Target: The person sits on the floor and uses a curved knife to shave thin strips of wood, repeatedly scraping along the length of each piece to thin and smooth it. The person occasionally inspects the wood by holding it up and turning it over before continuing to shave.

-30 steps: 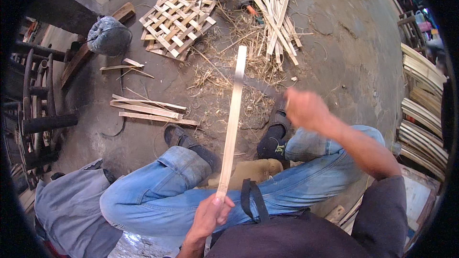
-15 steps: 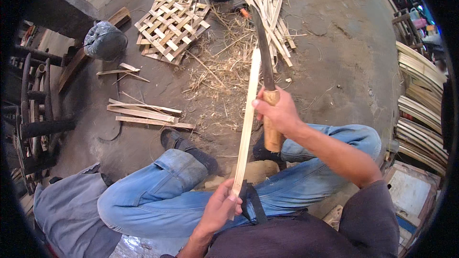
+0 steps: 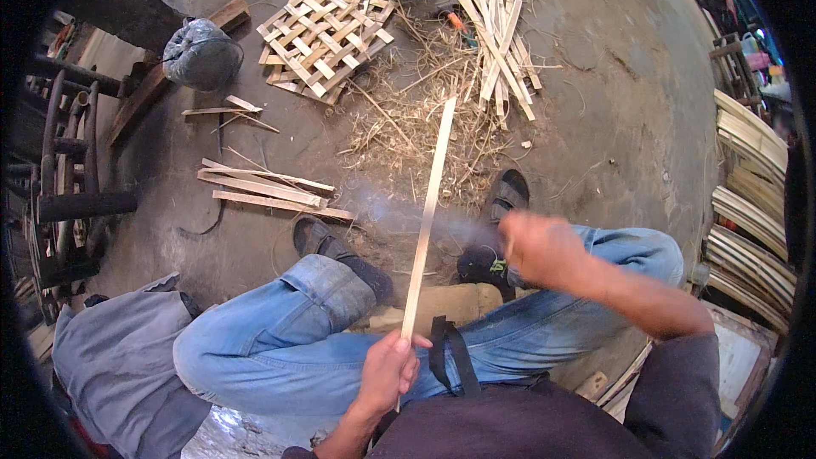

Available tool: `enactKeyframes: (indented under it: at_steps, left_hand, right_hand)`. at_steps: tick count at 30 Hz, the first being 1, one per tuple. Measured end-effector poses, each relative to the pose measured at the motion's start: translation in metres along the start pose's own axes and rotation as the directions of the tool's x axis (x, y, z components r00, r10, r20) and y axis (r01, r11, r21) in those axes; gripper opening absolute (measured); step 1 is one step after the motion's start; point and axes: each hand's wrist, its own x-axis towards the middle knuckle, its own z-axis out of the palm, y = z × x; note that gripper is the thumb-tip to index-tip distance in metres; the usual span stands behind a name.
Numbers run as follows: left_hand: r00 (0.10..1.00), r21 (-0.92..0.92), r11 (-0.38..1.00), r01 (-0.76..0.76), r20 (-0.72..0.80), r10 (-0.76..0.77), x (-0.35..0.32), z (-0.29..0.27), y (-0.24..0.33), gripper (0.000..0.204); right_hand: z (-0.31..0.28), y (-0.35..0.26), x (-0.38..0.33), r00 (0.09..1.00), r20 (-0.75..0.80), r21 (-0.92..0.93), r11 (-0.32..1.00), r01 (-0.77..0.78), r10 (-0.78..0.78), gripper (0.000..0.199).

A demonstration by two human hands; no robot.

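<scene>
My left hand [image 3: 387, 374] is closed around the lower end of a long, pale bamboo strip [image 3: 436, 170], which slants up and away from my lap. Just right of the strip, my right hand [image 3: 544, 251] is smeared by motion, its fingers wrapped round a knife [image 3: 466, 228]. The blade is a grey streak pointing left across the strip's middle; whether it touches the strip cannot be told. My fist mostly hides the wooden handle.
Woven slat panels [image 3: 327, 34] lie at the far left-centre, beside loose strips [image 3: 493, 38] and shavings [image 3: 399, 127]. Cut pieces [image 3: 263, 189] lie nearer left. Stacked strips [image 3: 752, 212] line the right. A stuffed grey plastic bag [image 3: 202, 55] sits at left.
The knife has swung from upright to pointing left across the strip. My right hand has moved right and down. The strip is still in my left hand.
</scene>
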Motion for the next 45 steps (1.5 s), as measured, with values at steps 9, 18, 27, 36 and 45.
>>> enactKeyframes:
  at_steps: [9, 18, 27, 36, 45]
  left_hand:
    - [0.988, 0.233, 0.96, -0.154, 0.054, 0.146, -0.024, -0.006, -0.003, 0.052]
    - [0.968, 0.253, 0.967, 0.024, 0.236, -0.086, -0.021, -0.013, 0.002, 0.061]
    - [0.963, 0.284, 0.954, 0.097, 0.217, -0.162, -0.01, -0.009, 0.017, 0.042]
    - [0.999, 0.168, 0.986, 0.006, 0.043, -0.014, -0.001, 0.016, 0.006, 0.033]
    - [0.983, 0.16, 0.987, 0.005, -0.18, 0.024, 0.009, 0.003, 0.009, 0.019]
  right_hand:
    - [0.003, 0.054, 0.04, 0.964, -0.219, 0.07, 0.988, -0.141, 0.153, 0.019]
    - [0.014, 0.057, 0.054, 0.869, -0.146, 0.608, 0.736, -0.298, 0.473, 0.023]
    - [0.005, -0.011, 0.079, 0.865, 0.076, 0.993, 0.041, -0.111, 0.497, 0.02]
    - [0.009, -0.021, 0.076, 0.677, 0.026, 0.938, 0.215, -0.27, 0.736, 0.036]
    - [0.026, -0.026, -0.007, 0.962, 0.095, -0.099, 0.96, 0.264, -0.255, 0.032]
